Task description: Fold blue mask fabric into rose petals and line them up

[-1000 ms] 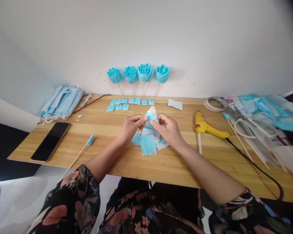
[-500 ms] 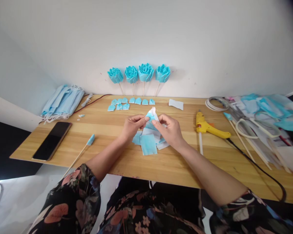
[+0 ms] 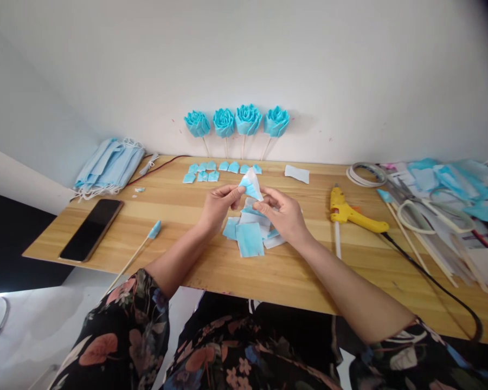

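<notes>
Pinching one blue-and-white cloth piece (image 3: 252,183) dead centre right now: left hand (image 3: 220,207) has thumb and fingers on its left side, right hand (image 3: 285,215) grips its lower right corner. Call that spot the middle of the clock.

At 6, just below the hands, there's a pile of cloth squares (image 3: 250,240), overlapping too much to count. Around 11 I count ten small folded pieces (image 3: 213,176), and past them at 12, four blue flowers (image 3: 248,120) on sticks leaning on the wall. One white strip (image 3: 296,174) sits at 2.

Between 3 and 4: one yellow glue gun (image 3: 355,216). Further out at 3, one pair of scissors (image 3: 457,221). At 8, one blue-tipped stick (image 3: 133,257) and one phone (image 3: 91,230), screen dark. The masks (image 3: 109,165) at 10 are stacked, so no count. Any lettering in the jumble (image 3: 455,181) near 3 is too blurry to read.
</notes>
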Motion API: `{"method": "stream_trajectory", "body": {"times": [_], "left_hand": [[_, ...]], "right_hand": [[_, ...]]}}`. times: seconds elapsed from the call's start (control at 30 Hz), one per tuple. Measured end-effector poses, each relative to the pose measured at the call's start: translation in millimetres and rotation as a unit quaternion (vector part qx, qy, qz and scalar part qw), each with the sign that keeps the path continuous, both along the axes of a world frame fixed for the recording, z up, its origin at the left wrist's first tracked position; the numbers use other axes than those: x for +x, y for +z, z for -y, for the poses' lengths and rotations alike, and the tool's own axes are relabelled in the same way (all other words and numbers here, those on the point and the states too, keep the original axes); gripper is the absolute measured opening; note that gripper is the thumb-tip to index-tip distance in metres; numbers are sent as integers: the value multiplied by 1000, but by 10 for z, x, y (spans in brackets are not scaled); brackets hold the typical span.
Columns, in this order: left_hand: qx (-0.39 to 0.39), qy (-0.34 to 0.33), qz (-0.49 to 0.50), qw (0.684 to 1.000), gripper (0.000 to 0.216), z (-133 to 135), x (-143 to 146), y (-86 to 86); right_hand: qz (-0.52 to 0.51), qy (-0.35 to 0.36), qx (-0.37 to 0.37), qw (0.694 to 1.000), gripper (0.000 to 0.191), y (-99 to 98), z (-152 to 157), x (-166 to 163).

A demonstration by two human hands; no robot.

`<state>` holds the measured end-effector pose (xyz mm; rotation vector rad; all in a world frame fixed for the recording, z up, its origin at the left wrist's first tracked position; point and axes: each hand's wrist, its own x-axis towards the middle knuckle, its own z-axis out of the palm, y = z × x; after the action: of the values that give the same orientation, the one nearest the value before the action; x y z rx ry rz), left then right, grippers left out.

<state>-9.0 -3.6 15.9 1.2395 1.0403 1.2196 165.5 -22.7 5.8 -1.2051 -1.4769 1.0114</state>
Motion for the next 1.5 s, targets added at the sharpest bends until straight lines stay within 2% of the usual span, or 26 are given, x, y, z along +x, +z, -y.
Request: {"method": "stream_trajectory", "body": {"times": [0.13, 0.33, 0.47, 0.5, 0.6, 0.7, 0.97, 1.2, 1.37, 1.5], "left_hand": [[2, -8, 1, 1000, 46, 14, 20, -5], [-2, -5, 5, 1000, 46, 13, 22, -13], [3, -2, 1, 1000, 46, -18, -13, -32], [7, -4, 3, 1000, 45, -25, -20, -36], [9, -14, 14, 1000, 44, -24, -20, -40], [2, -30, 15, 999, 45, 1, 15, -37], [-1, -39, -4, 999, 41, 32, 65, -69], [-3, -36, -2, 999, 39, 31, 54, -66], [-13, -61, 1, 998, 32, 31, 74, -100], [-17, -72, -17, 997, 31, 49, 94, -95]], "right_hand": [[10, 0, 17, 1000, 22, -6, 7, 8], [54, -12, 43, 998, 20, 16, 26, 15], [11, 5, 16, 1000, 22, -18, 6, 20], [-9, 10, 7, 1000, 27, -32, -5, 23], [-53, 20, -4, 998, 56, -72, -42, 31], [-61, 23, 22, 998, 67, -104, -61, 34], [-20, -8, 59, 998, 52, -165, -54, 42], [-48, -7, 38, 998, 49, -93, -38, 46], [-106, 22, 12, 994, 57, -54, -43, 29], [-81, 0, 36, 996, 49, -93, -50, 24]]}}
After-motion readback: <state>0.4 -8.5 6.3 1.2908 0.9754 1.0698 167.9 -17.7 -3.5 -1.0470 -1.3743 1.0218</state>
